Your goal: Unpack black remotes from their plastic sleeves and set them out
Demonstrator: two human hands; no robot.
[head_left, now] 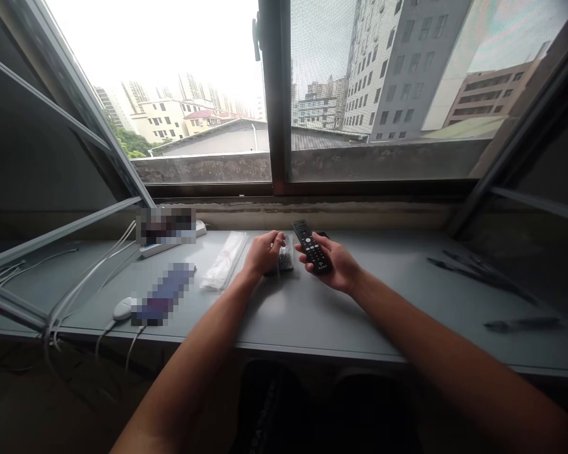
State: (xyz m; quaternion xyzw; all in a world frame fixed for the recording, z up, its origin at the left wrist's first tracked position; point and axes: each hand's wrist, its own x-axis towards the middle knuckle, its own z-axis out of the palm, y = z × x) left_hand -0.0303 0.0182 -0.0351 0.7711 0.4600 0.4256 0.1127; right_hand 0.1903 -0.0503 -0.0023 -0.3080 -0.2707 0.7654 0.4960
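Observation:
My right hand (338, 261) is wrapped round a black remote control (308, 244). Its button face is turned up, tilted with the far end leaning left, and my thumb lies on its right edge by the buttons. My left hand (264, 252) is closed, fingers curled inward; what they hold, if anything, is hidden. Just beside and under it, a clear plastic bag (286, 255) glints over something dark on the desk. Part of another dark object shows behind the remote, mostly covered by my right hand.
Flat clear plastic sleeves (224, 260) lie left of my left arm on the grey desk (284, 321). Further left are a white power strip (201, 228), a white round charger (123, 309) and cables. Dark cables (478, 277) and a dark pen-like item (523, 325) lie right. Metal frames flank the window.

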